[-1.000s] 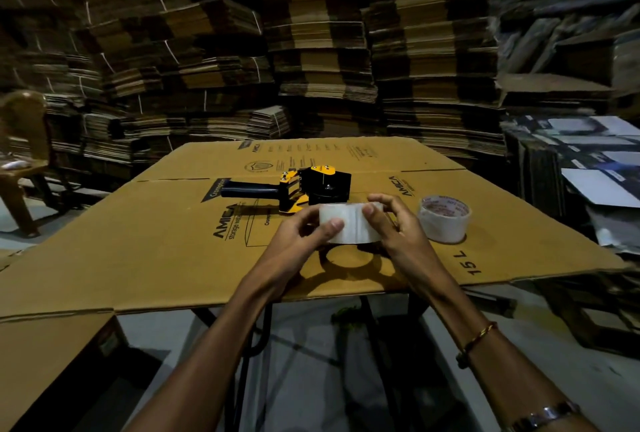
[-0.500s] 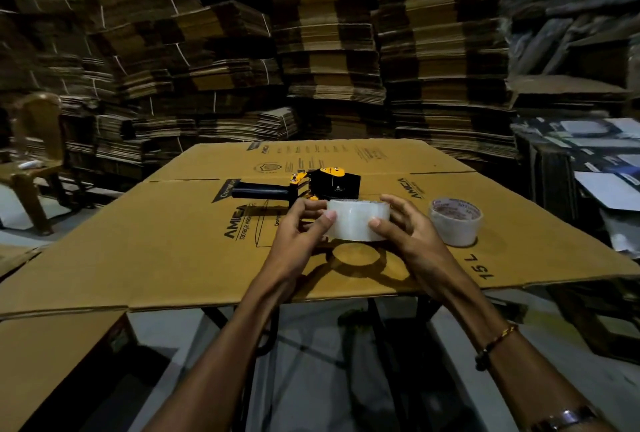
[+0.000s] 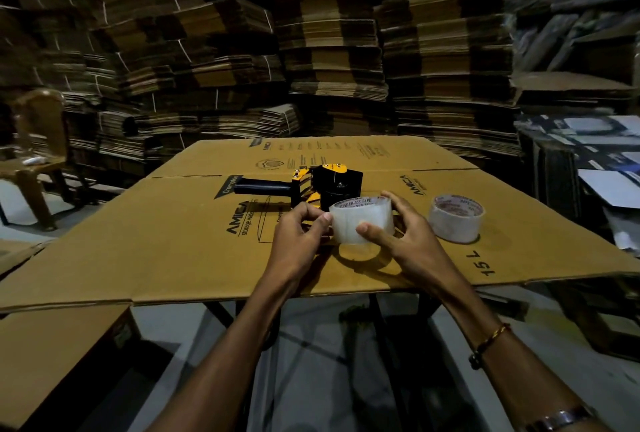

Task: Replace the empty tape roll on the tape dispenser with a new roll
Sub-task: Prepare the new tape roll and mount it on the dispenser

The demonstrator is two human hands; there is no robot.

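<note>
Both hands hold a clear tape roll [image 3: 361, 220] just above the cardboard sheet [image 3: 173, 244], at its near middle: the left hand [image 3: 300, 234] pinches the roll's left side between thumb and fingertips, and the right hand [image 3: 403, 237] grips its right side, thumb on the near face. The dispenser [image 3: 311, 185] lies on its side just beyond the roll, handle pointing left; whether its spindle is bare I cannot tell, though no roll shows on it. A second roll [image 3: 456, 218] stands on the sheet to the right, untouched. Judging from this, the new roll is in hand but not yet mounted; seating it on the dispenser and threading the tape are probably left.
</note>
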